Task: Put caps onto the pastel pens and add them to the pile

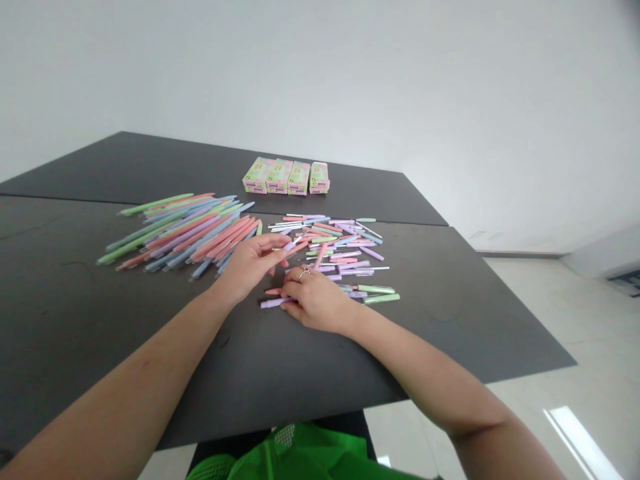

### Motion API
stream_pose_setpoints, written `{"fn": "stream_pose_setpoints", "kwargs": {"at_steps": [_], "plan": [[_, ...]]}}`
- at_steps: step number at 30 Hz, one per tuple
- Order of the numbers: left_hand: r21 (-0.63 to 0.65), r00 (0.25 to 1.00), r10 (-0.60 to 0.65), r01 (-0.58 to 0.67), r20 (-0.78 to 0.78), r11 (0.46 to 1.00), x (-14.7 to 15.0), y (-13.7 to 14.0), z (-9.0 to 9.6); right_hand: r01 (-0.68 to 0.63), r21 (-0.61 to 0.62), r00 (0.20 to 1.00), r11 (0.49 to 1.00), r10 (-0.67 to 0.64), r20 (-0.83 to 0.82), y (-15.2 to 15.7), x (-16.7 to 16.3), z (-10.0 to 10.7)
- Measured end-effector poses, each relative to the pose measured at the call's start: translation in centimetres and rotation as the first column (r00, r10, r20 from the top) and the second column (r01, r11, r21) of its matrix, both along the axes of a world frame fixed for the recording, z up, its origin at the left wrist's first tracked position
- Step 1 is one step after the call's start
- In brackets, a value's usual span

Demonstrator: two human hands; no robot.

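Raised over the left edge of a loose pile of pen parts [345, 257], my left hand [247, 263] pinches a purple pen part [289, 246] with a thin whitish piece sticking out of it. My right hand [317, 297] is low on the near side of the same pile, its fingers curled down and a ring on one of them. A purple pen piece [273, 303] lies against its thumb, partly covered, with a pink tip just behind. What the right fingertips hold is hidden. Caps, barrels and white refills in purple, pink, green and blue make up the pile.
Left of my hands lies a big heap of assembled pastel pens [185, 233], several layers deep. Small pink-and-green boxes [277, 177] stand in a row farther back. The dark table [280, 380] has a seam across it, with a white wall [320, 80] behind.
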State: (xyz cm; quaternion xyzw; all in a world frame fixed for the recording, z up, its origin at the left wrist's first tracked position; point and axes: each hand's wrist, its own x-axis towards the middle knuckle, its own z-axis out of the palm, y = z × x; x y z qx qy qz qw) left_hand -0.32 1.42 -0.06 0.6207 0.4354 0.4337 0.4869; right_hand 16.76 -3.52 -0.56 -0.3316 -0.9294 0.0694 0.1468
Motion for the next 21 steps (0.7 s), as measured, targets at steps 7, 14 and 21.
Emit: {"fn": "stream_pose_setpoints", "kwargs": {"at_steps": [7,14,21], "plan": [[0.022,1.0,-0.01,0.01,0.022,1.0,0.0,0.1,-0.4,0.199,-0.219,0.949,0.955,-0.244,-0.202,1.4,2.6,1.0],[0.025,0.999,0.001,-0.002,0.052,1.0,0.1,0.0,-0.4,0.15,-0.551,0.8,0.821,-0.428,-0.42,3.4,6.6,2.7],[0.013,0.997,-0.067,0.068,-0.022,0.998,0.1,-0.5,0.0,0.04,-0.625,0.598,0.779,-0.52,-0.61,4.4,9.0,3.9]]}}
